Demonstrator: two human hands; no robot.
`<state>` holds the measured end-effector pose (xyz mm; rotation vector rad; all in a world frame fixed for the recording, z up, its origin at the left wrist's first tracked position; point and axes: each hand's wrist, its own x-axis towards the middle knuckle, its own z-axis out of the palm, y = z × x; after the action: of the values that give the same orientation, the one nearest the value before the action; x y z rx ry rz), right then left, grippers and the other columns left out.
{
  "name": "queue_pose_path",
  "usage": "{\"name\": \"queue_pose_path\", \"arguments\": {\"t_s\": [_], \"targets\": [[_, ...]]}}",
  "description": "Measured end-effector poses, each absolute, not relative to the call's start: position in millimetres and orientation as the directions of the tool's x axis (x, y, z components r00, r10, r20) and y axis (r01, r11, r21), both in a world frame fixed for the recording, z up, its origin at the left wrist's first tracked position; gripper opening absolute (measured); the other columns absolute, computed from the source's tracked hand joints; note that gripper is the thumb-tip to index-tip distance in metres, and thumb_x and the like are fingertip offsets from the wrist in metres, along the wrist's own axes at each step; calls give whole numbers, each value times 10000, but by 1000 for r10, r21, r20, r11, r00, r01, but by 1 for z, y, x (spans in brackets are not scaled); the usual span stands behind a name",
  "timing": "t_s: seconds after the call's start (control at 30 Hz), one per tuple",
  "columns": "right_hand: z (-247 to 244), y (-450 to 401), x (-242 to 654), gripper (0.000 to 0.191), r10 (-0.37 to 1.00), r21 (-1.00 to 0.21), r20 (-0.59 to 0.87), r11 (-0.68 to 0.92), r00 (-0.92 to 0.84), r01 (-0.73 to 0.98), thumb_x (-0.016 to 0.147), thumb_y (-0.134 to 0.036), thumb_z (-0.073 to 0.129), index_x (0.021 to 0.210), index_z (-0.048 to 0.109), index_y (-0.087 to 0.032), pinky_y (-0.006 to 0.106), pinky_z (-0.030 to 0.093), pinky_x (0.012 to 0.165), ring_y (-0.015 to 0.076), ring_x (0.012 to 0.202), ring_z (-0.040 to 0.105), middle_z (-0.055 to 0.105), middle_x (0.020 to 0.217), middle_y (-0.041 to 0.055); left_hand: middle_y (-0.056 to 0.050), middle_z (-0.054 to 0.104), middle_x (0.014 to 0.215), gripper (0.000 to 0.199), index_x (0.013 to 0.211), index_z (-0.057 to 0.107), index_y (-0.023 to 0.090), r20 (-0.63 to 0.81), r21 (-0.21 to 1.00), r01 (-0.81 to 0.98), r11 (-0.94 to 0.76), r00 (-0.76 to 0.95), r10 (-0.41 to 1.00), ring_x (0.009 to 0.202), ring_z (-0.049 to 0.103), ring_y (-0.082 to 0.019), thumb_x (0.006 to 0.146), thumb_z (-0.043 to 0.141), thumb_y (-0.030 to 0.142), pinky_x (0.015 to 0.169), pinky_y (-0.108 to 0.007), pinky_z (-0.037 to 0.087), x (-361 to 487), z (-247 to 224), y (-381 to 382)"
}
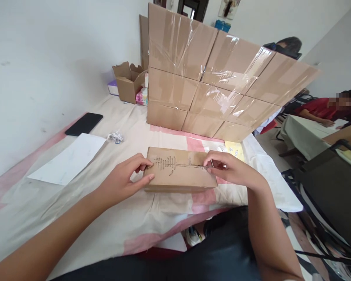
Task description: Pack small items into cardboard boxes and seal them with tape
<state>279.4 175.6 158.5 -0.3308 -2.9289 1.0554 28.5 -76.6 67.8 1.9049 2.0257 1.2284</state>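
Note:
A small brown cardboard box (181, 177) lies flat on the cloth-covered table, with a dark fishbone-like pattern of marks along its top. My left hand (131, 171) rests at the box's left end, thumb and fingers apart on its top face. Over the right end, my right hand (225, 166) is closed in a pinch around a thin, dark, pointed tool (210, 166), whose tip is at the line of marks. What the tool is cannot be made out.
Behind stands a wall of taped cardboard boxes (193, 88). At left lie a white sheet (67, 160), a black phone-like slab (84, 124) and crumpled foil (116, 136). A chair (324, 187) stands right; a person in red (316, 109) sits beyond.

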Motion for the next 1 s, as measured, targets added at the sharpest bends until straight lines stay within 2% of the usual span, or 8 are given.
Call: {"name": "queue_pose_path", "arguments": {"t_s": [0.13,0.27,0.47,0.73,1.0], "targets": [[153,176,280,140,186,-656,-31,738,-982,160,941,-191,556,957,694,-204,266,427,638,144,746,567,650,884,30,21,542,872,147,1108,551,241,453,582,805,-121,-197,869,758,519,-129,976,583,299,699,-263,420,30,67,-77],[151,174,278,113,230,-655,5,736,-973,170,943,-202,561,887,659,-198,259,390,591,118,649,493,609,805,1,18,536,873,143,1105,551,240,438,576,812,-100,-203,876,756,512,-133,982,573,310,709,-270,422,30,68,-75],[150,174,280,126,226,-679,25,719,-974,149,985,-202,507,904,604,-206,259,374,610,127,706,493,580,806,0,16,543,874,166,1117,545,247,389,624,780,-49,-256,885,764,522,-141,984,558,346,724,-285,437,29,68,-74],[138,188,284,166,223,-875,-31,465,-974,134,1033,-359,528,946,574,-226,235,446,540,96,616,478,499,831,-16,11,553,877,186,1113,535,252,358,641,767,-14,-283,890,764,537,-153,980,545,380,721,-299,449,29,66,-73],[139,189,284,178,238,-901,-17,417,-971,118,1017,-399,568,974,588,-227,229,446,535,79,587,474,503,842,-26,15,529,857,169,1103,537,251,353,640,768,-12,-281,892,759,530,-148,990,525,376,723,-301,455,29,68,-73]]}}
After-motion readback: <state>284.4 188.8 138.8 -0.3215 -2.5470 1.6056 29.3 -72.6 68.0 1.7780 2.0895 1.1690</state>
